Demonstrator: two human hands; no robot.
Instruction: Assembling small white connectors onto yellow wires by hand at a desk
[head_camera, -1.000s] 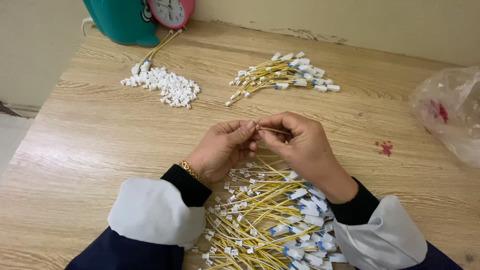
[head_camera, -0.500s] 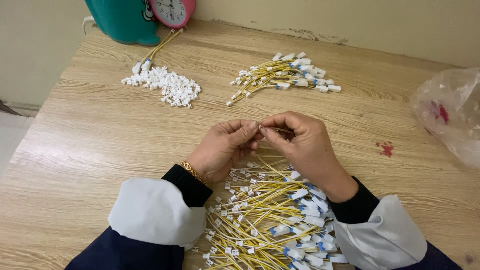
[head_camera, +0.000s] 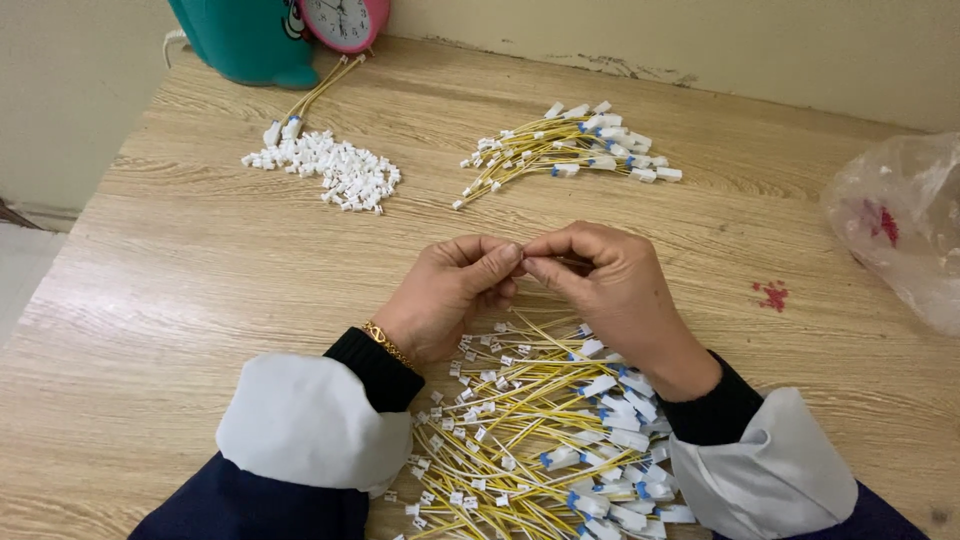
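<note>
Just beyond the big loose heap of thin yellow wires with white and blue end plugs (head_camera: 545, 430), over the pale wooden tabletop (head_camera: 200, 270), the two hands meet fingertip to fingertip. The left hand (head_camera: 450, 295) is curled, thumb pressed against forefinger, and the right hand (head_camera: 610, 290) mirrors it — both pinch the same single yellow wire (head_camera: 565, 263), of which only a short stretch shows at the right hand's fingers. What sits exactly at the pinch point is too small to tell. A gold bracelet (head_camera: 388, 345) circles the left wrist, above a black cuff and a white sleeve cover.

That big heap lies directly under and nearer than the wrists, spreading between the two forearms, its nearest strands touching the underside of the right hand.

Farther from the heap, well apart across the table, lies a smaller tidy bundle of the same yellow wires with white plugs (head_camera: 565, 150), straight beyond the hands. Left of that bundle is a scattered pile of small white plastic connector housings (head_camera: 330, 170), with a few yellow wires running from it toward a teal plastic container (head_camera: 245, 40) at the far edge. A round pink clock (head_camera: 345, 20) leans just beside the container. Far right of the heap sits a crumpled clear plastic bag (head_camera: 900, 225) — and between bag and heap, a small red stain (head_camera: 770, 295) marks the wood.
</note>
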